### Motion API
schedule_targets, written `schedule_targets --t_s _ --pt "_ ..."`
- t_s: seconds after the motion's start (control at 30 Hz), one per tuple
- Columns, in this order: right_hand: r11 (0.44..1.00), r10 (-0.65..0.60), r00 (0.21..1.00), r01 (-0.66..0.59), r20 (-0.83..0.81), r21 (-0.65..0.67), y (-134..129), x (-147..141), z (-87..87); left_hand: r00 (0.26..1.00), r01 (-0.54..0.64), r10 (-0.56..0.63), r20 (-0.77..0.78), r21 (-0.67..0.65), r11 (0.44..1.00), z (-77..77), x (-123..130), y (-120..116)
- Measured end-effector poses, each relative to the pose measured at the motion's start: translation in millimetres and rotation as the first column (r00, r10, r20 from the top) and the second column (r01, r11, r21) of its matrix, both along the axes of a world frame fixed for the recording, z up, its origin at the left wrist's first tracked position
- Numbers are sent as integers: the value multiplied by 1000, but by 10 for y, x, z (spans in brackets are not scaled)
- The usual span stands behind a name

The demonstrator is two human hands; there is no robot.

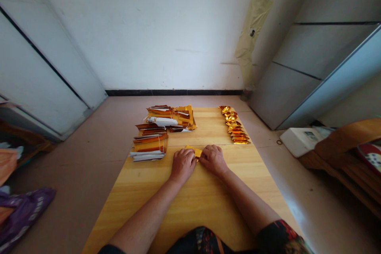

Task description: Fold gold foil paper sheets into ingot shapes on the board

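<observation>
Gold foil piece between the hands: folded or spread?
Looks folded: the gold foil piece is a small angular shape between left hand and right hand.

Pretty bright, soft light overall. The white wall looks evenly lit, and I can't tell where the light's coming from. Shadows by the left hand and right hand are faint. The gold foil glints a bit, and there's glare on the floor. Heavy fisheye bend at the edges, but no real blur.

Gap on wooden table between foil pile, folded foil row
</observation>
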State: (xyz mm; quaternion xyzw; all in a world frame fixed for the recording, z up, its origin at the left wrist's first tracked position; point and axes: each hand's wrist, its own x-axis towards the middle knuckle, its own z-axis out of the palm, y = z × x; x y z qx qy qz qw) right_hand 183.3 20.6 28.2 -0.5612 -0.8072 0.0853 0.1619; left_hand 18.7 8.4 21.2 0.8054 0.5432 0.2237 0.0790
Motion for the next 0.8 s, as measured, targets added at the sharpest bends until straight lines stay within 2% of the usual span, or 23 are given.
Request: schedule_targets --t_s 0.27,0.53,0.8 --pt "999 -48 998 49 40 -18 -10 -51 19 999 -45 45 4 2 999 58 19 -21" --pt "996 -88 995 88 38 -7 -19 -88 7 998 -65 65 1 -6 998 42 26 -5" --pt "993 -114 993 115 -16 32 -28 -108 -84 999 -38 38 -22 -2 999 48 28 -8"
